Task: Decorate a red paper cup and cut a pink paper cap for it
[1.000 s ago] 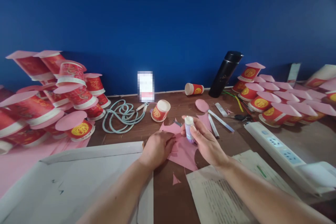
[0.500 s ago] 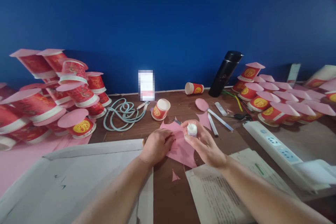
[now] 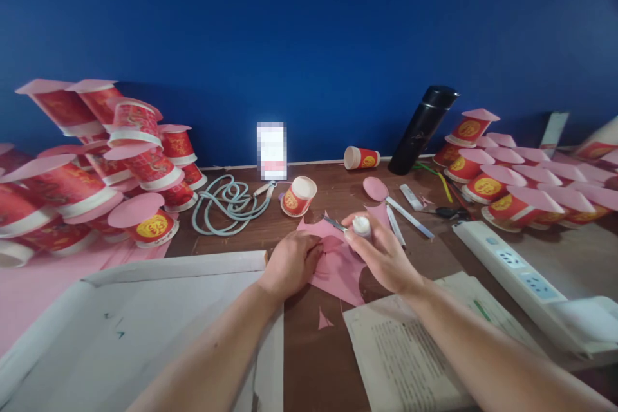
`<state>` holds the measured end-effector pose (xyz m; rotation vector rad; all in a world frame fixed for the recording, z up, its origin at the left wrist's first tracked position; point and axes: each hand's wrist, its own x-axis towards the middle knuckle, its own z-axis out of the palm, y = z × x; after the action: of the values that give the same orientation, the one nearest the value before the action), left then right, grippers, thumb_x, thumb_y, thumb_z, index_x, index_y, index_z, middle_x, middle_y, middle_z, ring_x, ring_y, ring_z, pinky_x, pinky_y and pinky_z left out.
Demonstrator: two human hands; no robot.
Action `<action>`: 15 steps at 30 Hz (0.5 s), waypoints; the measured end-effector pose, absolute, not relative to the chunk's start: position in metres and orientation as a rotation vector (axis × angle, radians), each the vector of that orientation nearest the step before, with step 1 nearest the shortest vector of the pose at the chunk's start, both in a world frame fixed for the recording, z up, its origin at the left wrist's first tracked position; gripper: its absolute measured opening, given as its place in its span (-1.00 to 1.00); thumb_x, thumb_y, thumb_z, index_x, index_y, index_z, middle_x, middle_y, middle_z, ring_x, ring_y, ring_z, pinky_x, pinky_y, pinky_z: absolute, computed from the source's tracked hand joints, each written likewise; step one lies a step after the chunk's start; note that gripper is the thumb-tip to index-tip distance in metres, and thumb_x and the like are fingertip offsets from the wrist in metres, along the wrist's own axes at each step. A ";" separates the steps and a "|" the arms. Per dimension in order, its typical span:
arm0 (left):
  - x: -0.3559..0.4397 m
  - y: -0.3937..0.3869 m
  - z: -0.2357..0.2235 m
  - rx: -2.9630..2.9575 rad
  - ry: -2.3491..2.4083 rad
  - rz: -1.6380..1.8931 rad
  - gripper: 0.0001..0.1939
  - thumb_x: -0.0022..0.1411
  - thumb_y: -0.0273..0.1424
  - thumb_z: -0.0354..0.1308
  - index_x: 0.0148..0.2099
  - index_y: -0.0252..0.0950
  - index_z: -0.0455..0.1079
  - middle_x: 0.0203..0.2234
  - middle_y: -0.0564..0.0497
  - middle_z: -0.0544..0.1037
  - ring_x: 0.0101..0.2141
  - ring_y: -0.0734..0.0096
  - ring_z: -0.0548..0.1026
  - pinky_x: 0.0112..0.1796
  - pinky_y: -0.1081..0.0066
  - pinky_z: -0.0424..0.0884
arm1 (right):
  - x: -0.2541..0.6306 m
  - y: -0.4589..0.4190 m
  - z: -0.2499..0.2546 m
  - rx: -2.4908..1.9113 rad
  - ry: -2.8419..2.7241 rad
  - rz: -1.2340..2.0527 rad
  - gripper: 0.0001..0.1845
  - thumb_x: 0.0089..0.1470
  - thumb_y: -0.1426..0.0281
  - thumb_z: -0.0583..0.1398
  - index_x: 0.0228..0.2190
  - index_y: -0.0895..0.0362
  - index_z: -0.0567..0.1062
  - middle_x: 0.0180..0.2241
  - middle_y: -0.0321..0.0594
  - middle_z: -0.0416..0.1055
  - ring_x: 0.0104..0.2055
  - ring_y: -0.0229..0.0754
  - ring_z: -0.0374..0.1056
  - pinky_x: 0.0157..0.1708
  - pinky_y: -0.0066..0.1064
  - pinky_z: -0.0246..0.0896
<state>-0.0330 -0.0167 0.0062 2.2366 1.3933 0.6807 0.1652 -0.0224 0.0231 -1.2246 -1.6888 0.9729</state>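
Note:
A glue stick [image 3: 361, 226], a short white cylinder with a white top, stands upright in my right hand [image 3: 383, 254], its fingers wrapped round it. My left hand [image 3: 293, 262] bears down on pink paper [image 3: 338, 280], fingers curled and thumb close to the forefinger at its left edge. A smaller pink piece [image 3: 333, 244] appears to lie on top, partly under the left fingertips. Metal scissor blades [image 3: 334, 223] show just left of the glue stick; their handle is hidden. Behind my hands a red and white paper cup [image 3: 298, 197] stands slightly tilted.
Red cups with pink paper tops are stacked at left [image 3: 145, 167] and right [image 3: 487, 187]. A black flask [image 3: 422, 132], a coiled cable [image 3: 229, 206], a power strip [image 3: 512, 264], printed sheets [image 3: 400, 347] and a white board [image 3: 183, 315] surround my hands.
My right hand has turned over the glue stick and moved slightly right, more of its back now showing. The scissor blades are more exposed. My left hand stays on the paper.

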 end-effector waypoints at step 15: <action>-0.033 -0.015 -0.003 2.267 1.383 0.723 -0.79 0.29 -0.43 0.01 -0.31 -0.28 0.47 -0.36 -0.02 0.50 -0.30 0.35 0.44 -0.24 0.37 0.33 | 0.160 -0.029 0.027 -1.028 -1.950 1.002 -0.85 0.21 0.28 0.16 -0.21 0.05 0.44 -0.25 -0.26 0.42 -0.21 -0.22 0.33 -0.16 -0.35 0.25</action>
<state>-0.0334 -0.0155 -0.0030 2.2674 1.3827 0.7226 0.1603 -0.0293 0.0271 -1.0278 -1.9502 1.0021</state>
